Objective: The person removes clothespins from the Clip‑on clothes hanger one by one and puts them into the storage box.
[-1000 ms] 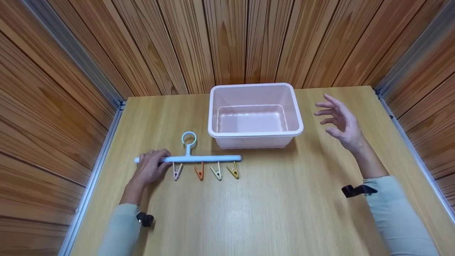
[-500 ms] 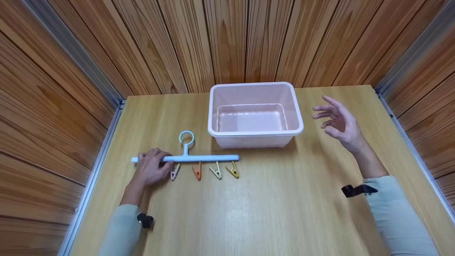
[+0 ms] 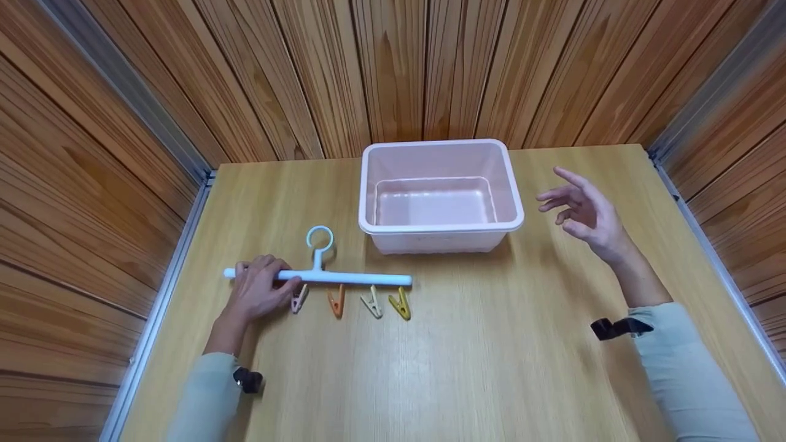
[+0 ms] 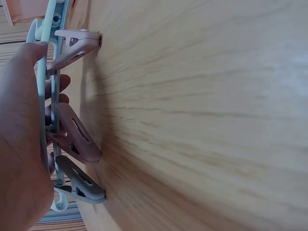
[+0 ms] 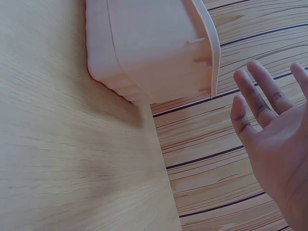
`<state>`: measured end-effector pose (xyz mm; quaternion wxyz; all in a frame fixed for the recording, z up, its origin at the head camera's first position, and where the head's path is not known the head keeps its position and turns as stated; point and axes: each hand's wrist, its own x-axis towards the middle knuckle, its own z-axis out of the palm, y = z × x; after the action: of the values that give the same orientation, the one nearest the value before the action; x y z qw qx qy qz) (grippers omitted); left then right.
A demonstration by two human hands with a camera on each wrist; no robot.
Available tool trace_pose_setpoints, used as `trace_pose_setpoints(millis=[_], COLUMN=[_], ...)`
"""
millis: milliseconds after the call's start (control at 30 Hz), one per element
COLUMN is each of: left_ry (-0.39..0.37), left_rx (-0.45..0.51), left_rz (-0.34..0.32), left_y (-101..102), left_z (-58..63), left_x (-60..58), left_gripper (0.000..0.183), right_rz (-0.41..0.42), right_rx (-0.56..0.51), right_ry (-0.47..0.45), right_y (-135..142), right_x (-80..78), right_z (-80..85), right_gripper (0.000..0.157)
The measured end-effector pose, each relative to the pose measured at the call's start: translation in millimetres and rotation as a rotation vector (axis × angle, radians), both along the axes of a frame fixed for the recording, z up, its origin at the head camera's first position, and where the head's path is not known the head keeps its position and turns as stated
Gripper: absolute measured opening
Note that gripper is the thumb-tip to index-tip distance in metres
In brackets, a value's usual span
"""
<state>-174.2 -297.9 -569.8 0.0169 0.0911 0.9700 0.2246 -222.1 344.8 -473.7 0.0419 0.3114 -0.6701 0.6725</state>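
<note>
My left hand (image 3: 261,288) grips a light blue clip hanger (image 3: 350,277) near the left end of its bar, fingers over it and thumb on the near side. The ring hook (image 3: 319,237) points toward the back wall. Along the near side of the bar hang a pale pink clip (image 3: 298,301), an orange clip (image 3: 337,302), a cream clip (image 3: 372,302) and a yellow clip (image 3: 401,304). In the left wrist view, a grey clip (image 4: 79,180) also shows below the hand. My right hand (image 3: 586,215) is raised with nothing in it, fingers loosely bent.
A pale pink plastic basin (image 3: 442,242) stands at the back middle of the wooden table (image 3: 466,350), between the hanger and my right hand. Wood-panelled walls (image 3: 399,67) enclose the back and sides, with metal rails at the table's side edges.
The hanger has shifted a little to the left, and its right end has swung slightly toward the near side, clips along with it. My right hand has drifted slightly left.
</note>
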Motion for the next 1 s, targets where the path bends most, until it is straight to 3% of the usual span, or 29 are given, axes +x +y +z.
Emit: trace_pose_setpoints(millis=[333, 633, 1000], left_ry=[0.077, 0.200, 0.227], left_rx=[0.056, 0.106, 0.160], left_rz=[-0.009, 0.016, 0.035], left_y=[-3.3, -2.2, 8.5], left_z=[12.7, 19.0, 34.1], left_x=[4.0, 8.9, 6.7], left_gripper=[0.040, 0.034, 0.033], right_rz=[0.038, 0.013, 0.004], right_rx=[0.046, -0.032, -0.092], right_ry=[0.008, 0.021, 0.032], right_y=[-5.0, -16.0, -30.7], right_x=[7.9, 14.2, 17.2], right_z=[-1.4, -2.7, -2.9], right_gripper=[0.071, 0.065, 0.072])
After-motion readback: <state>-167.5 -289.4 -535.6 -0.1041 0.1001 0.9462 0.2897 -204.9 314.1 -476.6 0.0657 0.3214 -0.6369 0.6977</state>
